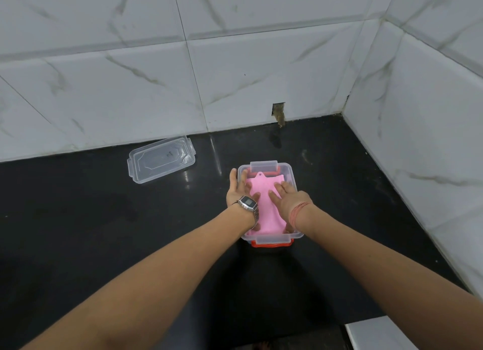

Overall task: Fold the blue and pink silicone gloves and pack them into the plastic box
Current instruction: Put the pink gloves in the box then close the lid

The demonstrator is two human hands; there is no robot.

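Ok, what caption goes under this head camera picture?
Both hands, left and right, press the pink glove flat inside the plastic box.

We see the plastic box standing on the worktop, a little right of centre and well in front of the back wall. Inside it lies the folded glove, filling most of the floor of the box. Our left hand rests at the box's left wall, fingers reaching over the rim onto the glove; our right hand lies flat on the glove's right half. Something seems to lie beneath the glove, though we cannot tell what. The lid lies apart on the worktop, behind and to the left of the box, near the back wall. The side wall rises to the right.
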